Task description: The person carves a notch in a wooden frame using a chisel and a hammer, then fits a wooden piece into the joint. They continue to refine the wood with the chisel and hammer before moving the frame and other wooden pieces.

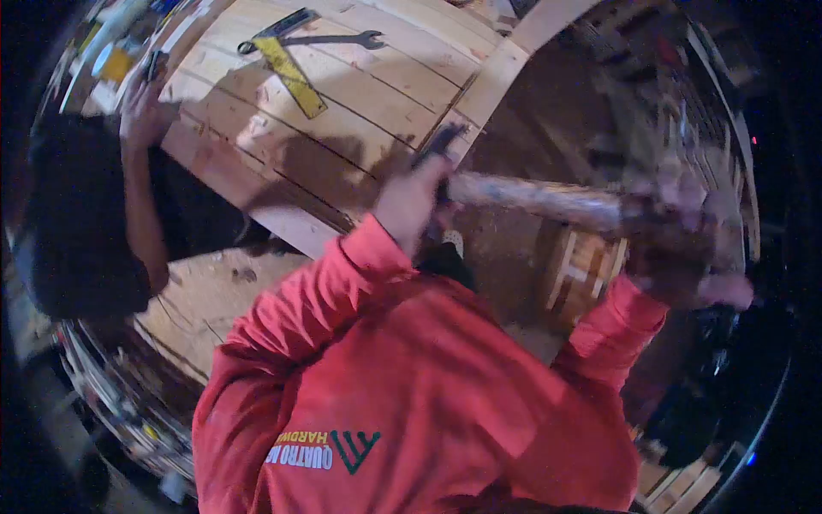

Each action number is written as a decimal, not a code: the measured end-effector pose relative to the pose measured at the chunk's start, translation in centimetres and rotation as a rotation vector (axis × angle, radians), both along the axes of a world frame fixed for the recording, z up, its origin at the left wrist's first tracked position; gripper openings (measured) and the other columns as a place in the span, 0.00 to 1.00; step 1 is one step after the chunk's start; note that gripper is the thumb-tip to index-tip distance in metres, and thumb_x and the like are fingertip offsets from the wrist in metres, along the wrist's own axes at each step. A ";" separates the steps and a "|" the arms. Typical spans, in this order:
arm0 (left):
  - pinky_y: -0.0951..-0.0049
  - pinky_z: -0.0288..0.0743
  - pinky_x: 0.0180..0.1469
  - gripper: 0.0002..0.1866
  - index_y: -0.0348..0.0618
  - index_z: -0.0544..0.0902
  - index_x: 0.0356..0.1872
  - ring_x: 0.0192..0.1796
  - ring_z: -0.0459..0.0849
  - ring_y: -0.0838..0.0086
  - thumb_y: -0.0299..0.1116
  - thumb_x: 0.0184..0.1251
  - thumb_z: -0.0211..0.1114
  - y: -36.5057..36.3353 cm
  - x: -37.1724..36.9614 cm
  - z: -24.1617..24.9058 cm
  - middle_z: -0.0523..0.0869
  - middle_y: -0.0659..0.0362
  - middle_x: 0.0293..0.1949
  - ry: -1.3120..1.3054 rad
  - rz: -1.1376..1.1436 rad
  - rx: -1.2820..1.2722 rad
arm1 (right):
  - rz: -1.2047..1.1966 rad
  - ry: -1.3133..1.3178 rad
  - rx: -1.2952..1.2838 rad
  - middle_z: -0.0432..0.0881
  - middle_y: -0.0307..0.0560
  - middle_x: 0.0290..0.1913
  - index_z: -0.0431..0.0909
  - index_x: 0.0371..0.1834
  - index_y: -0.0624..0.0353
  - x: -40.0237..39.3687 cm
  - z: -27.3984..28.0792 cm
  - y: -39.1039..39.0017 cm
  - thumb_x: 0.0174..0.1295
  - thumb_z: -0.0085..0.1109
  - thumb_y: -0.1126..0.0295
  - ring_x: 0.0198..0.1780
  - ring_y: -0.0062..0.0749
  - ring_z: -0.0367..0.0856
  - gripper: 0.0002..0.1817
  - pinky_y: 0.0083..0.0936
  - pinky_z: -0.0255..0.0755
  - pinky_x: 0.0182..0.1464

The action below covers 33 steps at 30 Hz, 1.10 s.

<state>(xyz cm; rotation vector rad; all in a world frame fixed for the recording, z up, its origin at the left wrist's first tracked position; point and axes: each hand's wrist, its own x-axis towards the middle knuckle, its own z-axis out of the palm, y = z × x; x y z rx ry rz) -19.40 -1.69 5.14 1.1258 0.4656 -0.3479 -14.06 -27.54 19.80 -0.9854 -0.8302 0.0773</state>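
- In the head view, between the two hands, a long tube-like tool [539, 200] is held roughly level across the frame; its outline is smeared by motion, and its exact kind cannot be told.
- Its near end is gripped by the left hand [409, 201], which is closed around a dark part [441, 150]; the fingers are partly hidden.
- At the other end, the right hand [689, 236] is badly blurred over a dark area; whether it is clenched on the tool or opened cannot be told.
- The lower centre is filled by a red sweatshirt [428, 394], by which the floor behind is blocked; part of its printed lettering is lost in folds.
- Beyond the left hand, a planked wooden panel [360, 94] is crossed by shadows, and a wrench [334, 39] and a yellow-bladed square [295, 81] are laid on it, overlapping.
- At the left, another person [86, 214] is seen, dimly lit, with a hand [145, 116] placed by the panel's edge; what is held there is unclear.
- The corners are cut off by the lens's dark rim.
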 end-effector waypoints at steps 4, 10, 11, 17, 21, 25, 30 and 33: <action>0.74 0.78 0.42 0.15 0.41 0.85 0.49 0.37 0.84 0.76 0.37 0.65 0.69 3.1 2.8 0.8 0.85 0.62 0.35 -0.414 0.077 0.474 | 0.345 0.366 -0.752 0.78 0.53 0.54 0.74 0.63 0.63 1.8 -1.3 -7.0 0.69 0.68 0.50 0.51 0.33 0.76 0.31 0.38 0.77 0.52; 0.72 0.79 0.56 0.24 0.40 0.85 0.58 0.51 0.85 0.66 0.42 0.64 0.74 -7.3 6.7 6.6 0.87 0.55 0.48 -0.794 -0.340 1.016 | 0.392 0.368 -1.169 0.83 0.44 0.45 0.78 0.57 0.63 1.3 -13.7 -9.9 0.72 0.64 0.66 0.40 0.25 0.80 0.17 0.25 0.76 0.43; 0.67 0.80 0.55 0.26 0.41 0.85 0.57 0.52 0.86 0.62 0.45 0.62 0.75 -7.4 7.0 5.8 0.87 0.54 0.49 -0.845 -0.148 1.035 | 0.311 0.344 -1.219 0.82 0.39 0.39 0.77 0.56 0.62 1.9 -14.4 -10.0 0.73 0.63 0.67 0.30 0.20 0.79 0.14 0.21 0.75 0.36; 0.54 0.83 0.60 0.35 0.48 0.83 0.61 0.61 0.84 0.57 0.59 0.57 0.77 -2.2 -1.3 -5.9 0.81 0.54 0.63 -0.087 -0.066 1.877 | 0.094 0.444 -1.193 0.81 0.43 0.28 0.80 0.46 0.63 5.4 -13.3 -9.1 0.75 0.62 0.56 0.32 0.31 0.81 0.18 0.34 0.74 0.37; 0.51 0.83 0.57 0.34 0.52 0.82 0.61 0.61 0.84 0.56 0.58 0.56 0.77 -3.8 -3.5 -7.6 0.82 0.57 0.60 -0.039 0.054 1.807 | -0.007 0.167 -1.076 0.82 0.44 0.26 0.81 0.46 0.64 5.6 -11.9 -7.2 0.76 0.60 0.55 0.29 0.36 0.83 0.19 0.39 0.74 0.34; 0.49 0.83 0.56 0.34 0.54 0.82 0.59 0.58 0.84 0.55 0.56 0.52 0.79 -4.0 -3.0 -7.7 0.82 0.58 0.56 -0.089 0.078 1.769 | -0.005 -0.103 -1.268 0.83 0.47 0.28 0.81 0.46 0.66 7.9 -15.0 -6.2 0.76 0.60 0.54 0.31 0.37 0.85 0.20 0.41 0.75 0.35; 0.53 0.82 0.55 0.36 0.48 0.82 0.58 0.57 0.85 0.54 0.55 0.51 0.82 -4.6 -3.7 -7.0 0.83 0.57 0.56 -0.128 0.103 1.726 | -0.058 0.059 -1.307 0.82 0.46 0.28 0.81 0.47 0.63 7.3 -10.2 -5.1 0.76 0.61 0.56 0.31 0.30 0.83 0.17 0.35 0.75 0.33; 0.52 0.83 0.55 0.35 0.50 0.82 0.58 0.56 0.85 0.55 0.53 0.49 0.82 -4.3 -3.8 -7.7 0.84 0.57 0.55 -0.171 0.154 1.754 | -0.040 -0.045 -0.760 0.80 0.41 0.31 0.80 0.46 0.63 8.1 -2.0 -5.0 0.77 0.60 0.60 0.29 0.25 0.78 0.15 0.28 0.75 0.31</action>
